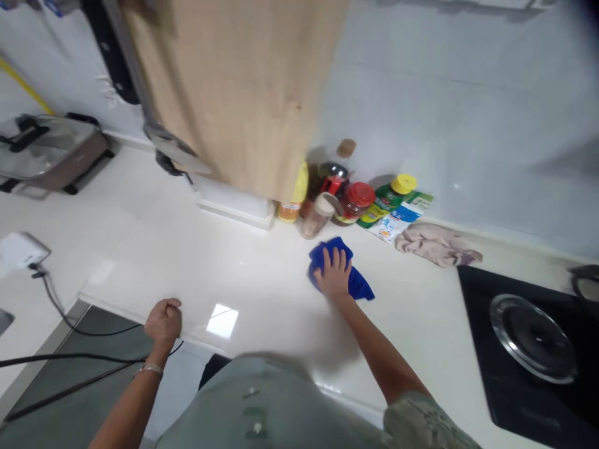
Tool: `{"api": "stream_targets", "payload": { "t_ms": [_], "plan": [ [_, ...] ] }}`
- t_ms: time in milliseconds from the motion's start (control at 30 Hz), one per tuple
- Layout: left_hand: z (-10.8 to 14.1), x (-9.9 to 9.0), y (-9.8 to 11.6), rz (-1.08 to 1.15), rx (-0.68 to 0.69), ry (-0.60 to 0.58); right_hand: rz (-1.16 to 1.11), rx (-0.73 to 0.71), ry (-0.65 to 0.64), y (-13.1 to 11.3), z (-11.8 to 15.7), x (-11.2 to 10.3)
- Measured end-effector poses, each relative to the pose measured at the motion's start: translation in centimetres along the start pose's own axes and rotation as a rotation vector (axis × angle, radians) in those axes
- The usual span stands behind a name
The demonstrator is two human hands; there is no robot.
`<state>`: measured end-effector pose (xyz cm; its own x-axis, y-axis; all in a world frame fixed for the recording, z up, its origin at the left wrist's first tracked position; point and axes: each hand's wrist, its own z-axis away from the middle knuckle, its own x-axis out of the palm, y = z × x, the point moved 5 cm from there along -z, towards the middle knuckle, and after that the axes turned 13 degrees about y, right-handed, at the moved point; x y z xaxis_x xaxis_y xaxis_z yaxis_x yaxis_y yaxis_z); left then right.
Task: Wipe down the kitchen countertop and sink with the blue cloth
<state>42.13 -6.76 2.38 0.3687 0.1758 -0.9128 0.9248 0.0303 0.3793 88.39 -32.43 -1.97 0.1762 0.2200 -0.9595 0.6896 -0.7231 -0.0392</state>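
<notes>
On the white counter [243,268], largest first: a wooden cabinet [238,81] hangs over the back edge, cutting off the view behind it. Black stove [538,349] sits at far right with a round metal burner ring [533,337]. A pan with a glass lid [44,153] stands back left; contents unclear through the blur. Pale crumpled rag [437,244] lies against the wall near the stove.

Bottles and jars [337,193] are pushed into the corner under the cabinet, apparently to keep the work surface free: a yellow bottle [294,196], a red-lidded jar [356,202] with dark contents, a clear jar [318,217] with something pinkish, a green bottle with yellow cap [395,190], and a flat packet [397,221].

Blue cloth [344,271] lies bunched on the counter just in front of the jars. Right hand [333,274] rests flat on top of it, fingers spread and pressing down, arm stretched out to reach. Left hand [163,321] is at the counter's front edge, fingers curled into a loose fist, holding nothing, likely bracing. Small white plug box [19,251] sits at left with its cord trailing off.
</notes>
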Motion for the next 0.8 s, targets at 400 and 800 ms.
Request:
{"api": "stream_targets", "payload": {
  "t_ms": [400, 800],
  "plan": [
    [0.9, 1.4, -1.6, 0.280, 0.183, -0.024, 0.007, 0.008, -0.010, -16.2, 0.9, -1.5],
    [-9.5, -2.9, -8.4, 0.660, 0.260, 0.023, -0.033, -0.318, -0.094, -41.9, 1.1, -0.8]
  ]
}}
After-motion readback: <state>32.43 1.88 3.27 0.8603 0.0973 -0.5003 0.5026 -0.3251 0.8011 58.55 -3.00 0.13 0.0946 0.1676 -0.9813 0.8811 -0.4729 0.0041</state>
